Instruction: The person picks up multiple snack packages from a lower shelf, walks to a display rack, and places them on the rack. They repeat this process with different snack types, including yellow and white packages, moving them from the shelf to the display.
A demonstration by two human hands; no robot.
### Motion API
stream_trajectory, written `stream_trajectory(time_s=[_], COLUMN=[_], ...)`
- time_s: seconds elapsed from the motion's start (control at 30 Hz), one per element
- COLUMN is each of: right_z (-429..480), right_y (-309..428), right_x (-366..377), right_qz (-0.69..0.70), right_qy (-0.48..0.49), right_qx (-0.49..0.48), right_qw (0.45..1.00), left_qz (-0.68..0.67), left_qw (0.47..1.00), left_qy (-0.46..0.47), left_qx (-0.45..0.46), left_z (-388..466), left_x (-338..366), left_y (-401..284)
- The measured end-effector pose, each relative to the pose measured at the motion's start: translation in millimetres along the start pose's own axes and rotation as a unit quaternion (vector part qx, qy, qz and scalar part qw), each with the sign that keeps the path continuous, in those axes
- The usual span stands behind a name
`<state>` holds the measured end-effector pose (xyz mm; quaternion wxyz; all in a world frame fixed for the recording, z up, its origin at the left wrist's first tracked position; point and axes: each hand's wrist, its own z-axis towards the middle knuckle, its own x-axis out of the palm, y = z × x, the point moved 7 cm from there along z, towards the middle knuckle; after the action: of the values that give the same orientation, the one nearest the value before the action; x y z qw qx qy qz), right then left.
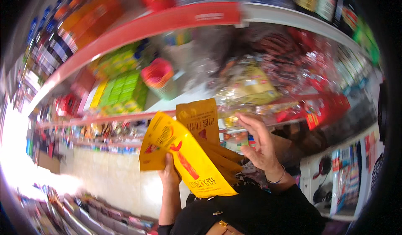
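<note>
Several flat yellow paper food bags, printed with red and dark writing, are fanned out in front of my chest. My left hand grips them at their left side, thumb on top; the fingers beneath are hidden. One darker, mustard-coloured bag stands up behind the bright front one. To the right of the bags, my right hand is raised with thumb and fingers apart and nothing between them. Close beyond it on the shelf lie clear plastic packs with pale yellow contents, partly blurred.
A shelf with a red edge strip crosses above, holding bottles and an orange carton. Beneath it are green boxes, a pink-rimmed cup-shaped container and red packets. Tiled floor shows at lower left.
</note>
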<state>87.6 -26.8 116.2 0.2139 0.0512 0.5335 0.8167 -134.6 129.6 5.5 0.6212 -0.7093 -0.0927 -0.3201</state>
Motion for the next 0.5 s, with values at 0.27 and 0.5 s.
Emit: stream_trajectory(time_s=[0.27, 0.5], right_z=[17, -19], right_y=[-159, -163], right_x=[248, 406], right_qz=[0.295, 0.449], right_qy=[0.318, 0.345], right_qx=[0.281, 0.531], right_qw=[0.856, 0.631], left_qz=[-0.135, -0.168], left_qw=[0.982, 0.965], left_qy=[-0.126, -0.201], left_qx=[-0.031, 0.017], left_z=[-7, -37], left_x=[-139, -257], left_y=[-28, -87])
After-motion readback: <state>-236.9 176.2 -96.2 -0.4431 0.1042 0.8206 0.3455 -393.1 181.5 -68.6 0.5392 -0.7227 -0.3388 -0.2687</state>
